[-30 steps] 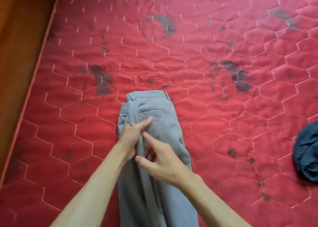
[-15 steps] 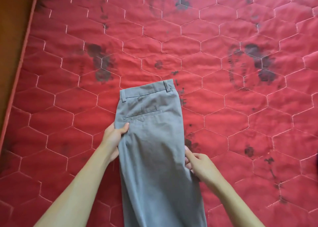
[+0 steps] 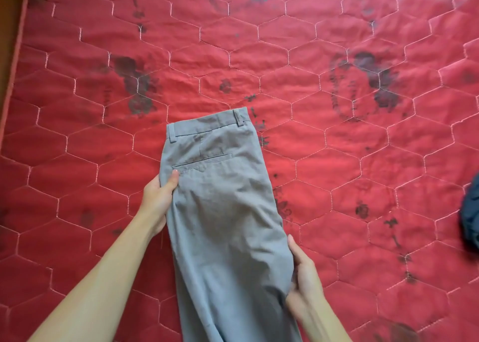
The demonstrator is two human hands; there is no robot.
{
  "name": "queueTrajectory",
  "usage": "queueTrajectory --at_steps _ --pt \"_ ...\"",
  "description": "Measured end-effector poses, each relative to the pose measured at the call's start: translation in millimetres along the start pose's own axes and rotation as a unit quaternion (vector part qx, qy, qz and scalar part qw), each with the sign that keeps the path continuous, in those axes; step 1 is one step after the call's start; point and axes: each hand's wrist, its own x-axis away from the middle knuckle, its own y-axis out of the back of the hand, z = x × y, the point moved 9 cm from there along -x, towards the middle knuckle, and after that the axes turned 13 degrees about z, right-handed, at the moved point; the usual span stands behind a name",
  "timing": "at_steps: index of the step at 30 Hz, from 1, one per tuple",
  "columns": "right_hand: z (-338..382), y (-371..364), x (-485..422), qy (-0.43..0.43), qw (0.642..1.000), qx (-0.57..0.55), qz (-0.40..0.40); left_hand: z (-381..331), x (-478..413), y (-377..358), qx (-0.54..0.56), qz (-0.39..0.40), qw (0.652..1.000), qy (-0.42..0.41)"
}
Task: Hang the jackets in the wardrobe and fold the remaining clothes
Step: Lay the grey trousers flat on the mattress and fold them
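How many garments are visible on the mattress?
2: grey trousers at centre, held by both hands; a dark blue garment at the right edge, mostly cut off. Others may lie outside the frame.

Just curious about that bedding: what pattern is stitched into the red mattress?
Pale stitched hexagons, like honeycomb, across the red mattress; clearest in the head view.

— Any writing or numbers to read here?
— None. The grey trousers (image 3: pixel 220 212) carry no visible label or brand, and the dark prints on the red quilted mattress (image 3: pixel 337 160) are only faded smudges (perhaps once a pattern or stamp, but nothing legible).
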Motion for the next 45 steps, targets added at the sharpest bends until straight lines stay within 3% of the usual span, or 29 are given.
queueTrajectory --at_steps 3,6,10,14,19,25,29,32,38,42,45 --pt "17 14 12 0.092 0.994 -0.050 -0.007 -6 -2 6 -0.062 -0.028 0.997 -0.039" --pt "23 32 15 0.120 0.993 -0.006 -0.009 -10 0 6 -0.116 -0.051 0.990 -0.064" --pt "20 45 22 0.081 0.968 0.235 -0.023 -1 16 7 -0.129 -0.062 0.989 -0.029" --pt "2 51 44 0.023 0.904 0.425 0.032 33 68 -4 -0.144 0.001 0.989 0.029" --pt "-33 80 62 -0.045 0.879 0.474 0.042 121 153 -10 -0.089 0.096 0.982 0.134" --pt "-52 108 72 -0.066 0.848 0.525 0.039 239 246 -25 -0.119 0.202 0.933 0.272" --pt "-66 122 81 -0.078 0.811 0.578 0.053 272 271 -32 -0.137 0.159 0.944 0.256" --pt "-77 147 91 -0.074 0.811 0.579 0.038 270 289 -30 -0.076 0.105 0.958 0.257" --pt "-86 169 113 0.016 0.843 0.538 0.018 263 318 17 -0.019 0.029 0.983 0.182" --pt "-114 179 125 0.040 0.861 0.507 0.029 296 333 12 0.003 0.104 0.976 0.193" --pt "-122 180 136 0.078 0.860 0.504 0.025 326 356 -9 -0.054 0.192 0.959 0.200"
